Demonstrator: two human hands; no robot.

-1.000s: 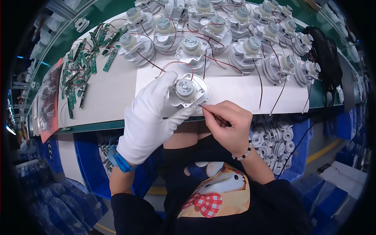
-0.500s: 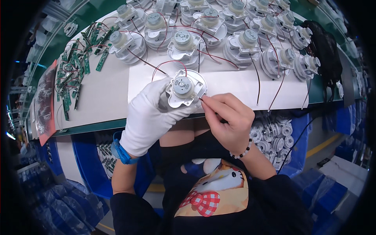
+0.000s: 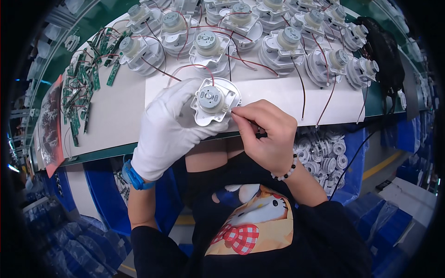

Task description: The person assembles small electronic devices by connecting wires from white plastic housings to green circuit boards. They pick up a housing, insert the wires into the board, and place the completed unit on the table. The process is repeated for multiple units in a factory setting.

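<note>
Head view, looking straight down: left hand (image 3: 167, 129), in a white cotton glove, wrapped around the round white plastic housing with a small silver motor on top (image 3: 214, 101), held just above the near edge of the pale grey surface (image 3: 116, 116). Right hand (image 3: 264, 134), bare, fingertips pinched tight at the housing's right rim, seemingly on a thin wire end, though too small to confirm. Best handled, judging from this, with the gloved grip kept steady and the housing tilted toward the face, pinch kept close to the terminal. Behind, rows of like white motor housings with red and black leads (image 3: 287, 46); far left, a heap of small green circuit boards (image 3: 81, 85).
</note>
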